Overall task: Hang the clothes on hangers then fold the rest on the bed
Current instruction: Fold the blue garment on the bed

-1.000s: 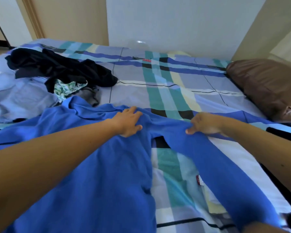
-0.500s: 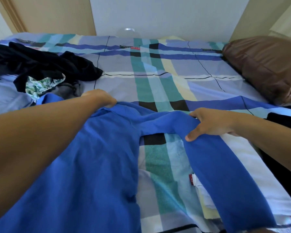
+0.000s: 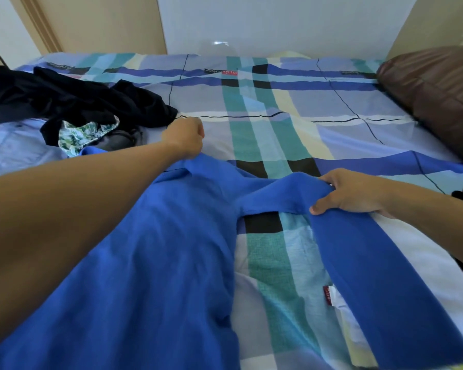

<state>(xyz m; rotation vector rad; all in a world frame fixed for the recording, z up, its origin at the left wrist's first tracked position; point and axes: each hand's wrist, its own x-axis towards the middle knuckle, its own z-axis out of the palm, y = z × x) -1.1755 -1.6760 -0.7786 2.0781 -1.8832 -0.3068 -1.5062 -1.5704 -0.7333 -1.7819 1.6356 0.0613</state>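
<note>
**Two hands hold a blue shirt on a checked bed**

The blue shirt [image 3: 171, 263] lies flat on the bed [image 3: 278, 129]. It fills the view from 7 o'clock up to the middle. One long sleeve runs from the middle down to 5 o'clock.

The left hand [image 3: 185, 140] is at the top edge of the blue shirt, near the collar. Its fingers are curled tight and the cloth comes up into the fist. The fingertips are hidden.

The right hand [image 3: 353, 193] is at 3 o'clock. It holds the bunched sleeve, with the fingers curled over the top and the thumb under.

The bed has a cover with big checks in blue, green, cream and black. A small red tag [image 3: 327, 295] sits on the cover just beside the sleeve.

A pile of black clothes [image 3: 64, 102] lies at 10 o'clock. A leafy cloth [image 3: 86, 134] and a grey cloth [image 3: 118, 140] peek out from under it. A pale cloth [image 3: 11, 145] lies at 9 o'clock.

A brown pillow [image 3: 439, 97] sits at 2 o'clock. A pale wall [image 3: 278, 22] stands behind the bed at 12 o'clock, with a tan panel [image 3: 104, 22] at 11 o'clock.
</note>
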